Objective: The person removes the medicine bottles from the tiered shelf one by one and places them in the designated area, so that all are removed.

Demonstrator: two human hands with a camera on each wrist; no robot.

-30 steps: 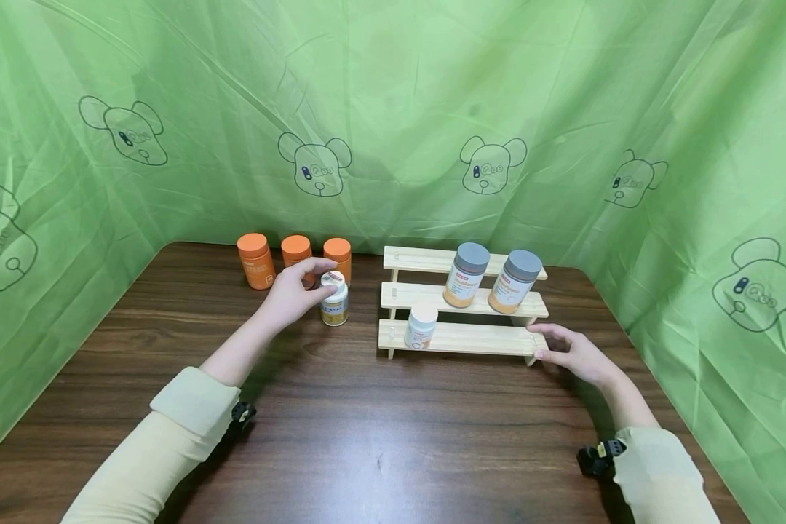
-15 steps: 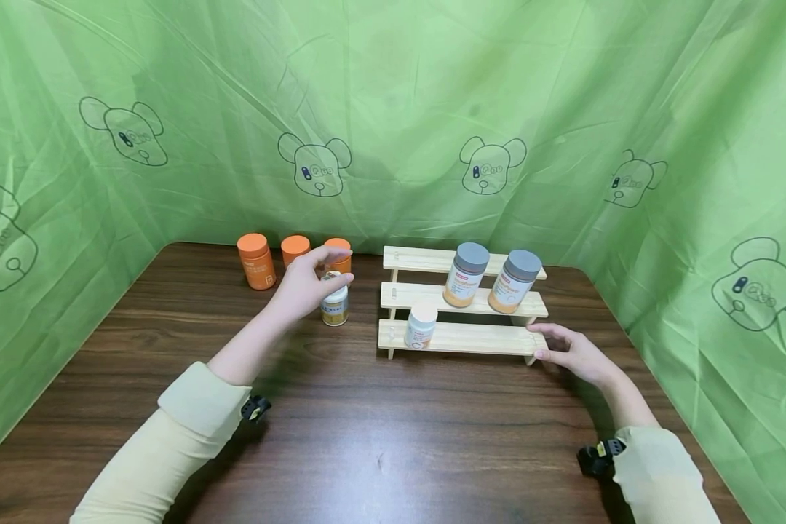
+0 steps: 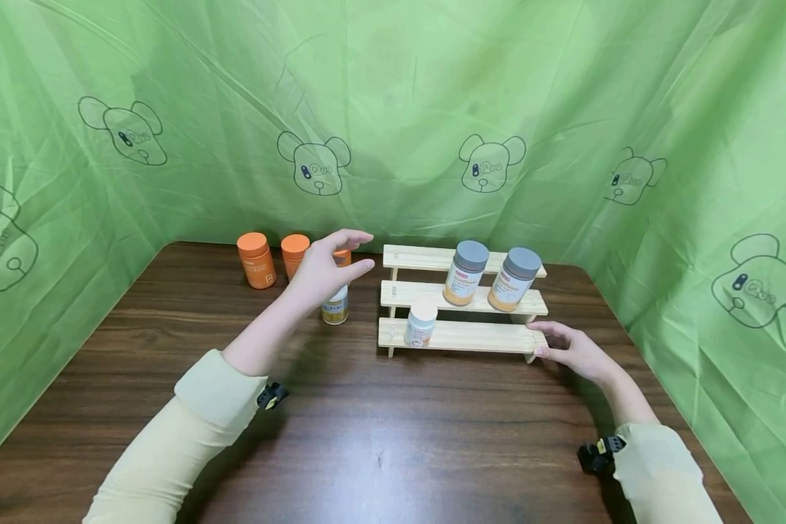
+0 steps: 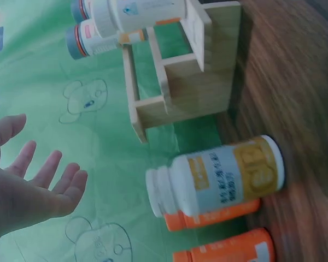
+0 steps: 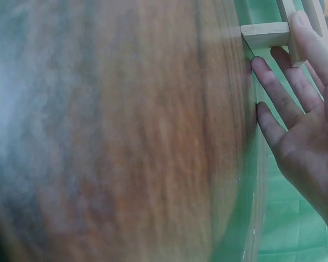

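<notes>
My left hand (image 3: pixel 321 273) is raised with thumb and fingers spread apart, holding nothing. Just below it, a white pill bottle with a gold label (image 3: pixel 335 311) stands upright on the table, its top hidden by the hand in the head view. In the left wrist view the same pill bottle (image 4: pixel 229 177) is well apart from the fingers. My right hand (image 3: pixel 573 354) grips the right end of the lowest board of a three-tier wooden rack (image 3: pixel 478 336), thumb in front and fingers behind. The right wrist view shows the fingertips at the rack's end (image 5: pixel 265 35).
Orange bottles (image 3: pixel 257 266) stand in a row at the back left, partly covered by the left hand. Two grey-capped bottles (image 3: pixel 465 280) are on the rack's middle tier. A small white bottle (image 3: pixel 421 327) stands at the lowest tier's left. Green curtain (image 3: pixel 399 94) surrounds the table.
My left hand has let go of the gold-labelled white pill bottle, then moved up and to the right, its fingers opening. The bottle stays put. My right hand remains at the rack.
</notes>
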